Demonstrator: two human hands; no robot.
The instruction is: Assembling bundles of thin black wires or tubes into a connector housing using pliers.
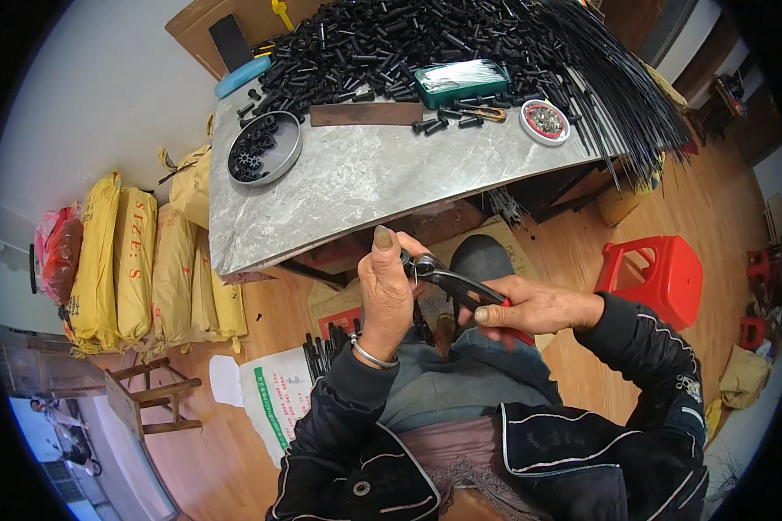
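Above my lap, my right hand (534, 306) is closed around the handles of a pair of pliers (462, 287) with black and red grips. The metal jaws point left and meet my left hand (386, 291). That hand is closed, thumb up, pinching a small dark part (405, 258) right at the jaws; fingers hide most of it. On the table (347, 178) ahead lies a large heap of black bolt-shaped plastic parts (356, 52). A round grey bowl (288, 161) at the table's left holds small black toothed pieces.
A green box of thin white sticks (419, 87), a small dish of metal bits (565, 132) and a bundle of long black rods (634, 95) are on the table. A red stool (679, 282) stands right, yellow sacks (135, 260) and a wooden stool (126, 404) left.
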